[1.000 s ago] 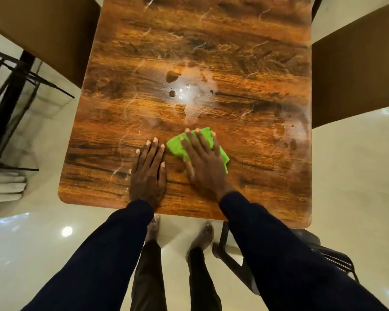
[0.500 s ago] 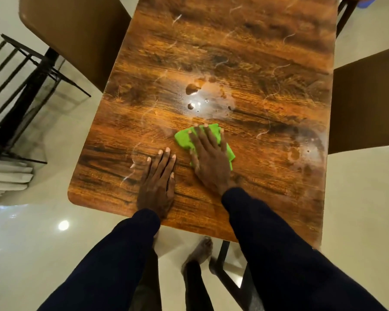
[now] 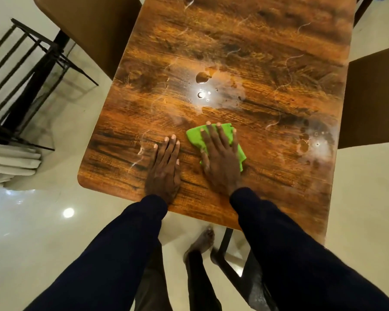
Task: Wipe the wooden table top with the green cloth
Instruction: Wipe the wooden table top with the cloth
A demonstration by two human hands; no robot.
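Note:
A glossy wooden table top (image 3: 245,52) fills the upper middle of the view. My right hand (image 3: 220,160) lies flat with spread fingers on a folded green cloth (image 3: 194,136), pressing it to the wood near the front edge. My left hand (image 3: 164,169) rests palm down on the bare wood just left of the cloth, fingers together, holding nothing. Water drops and wet smears (image 3: 206,86) sit beyond the cloth, and a second wet patch (image 3: 312,142) lies near the right edge. Thin pale streaks cross the surface.
A brown chair (image 3: 90,30) stands at the table's left side and another brown chair (image 3: 373,97) at its right. A black metal frame (image 3: 25,75) stands on the glossy floor to the left, with white folded items (image 3: 9,160) below it. My bare foot (image 3: 202,241) and a black table leg (image 3: 225,245) show under the front edge.
The cloth under my right hand has slid a little to the right, away from my left hand. The view has shifted, so the table sits further right in the frame.

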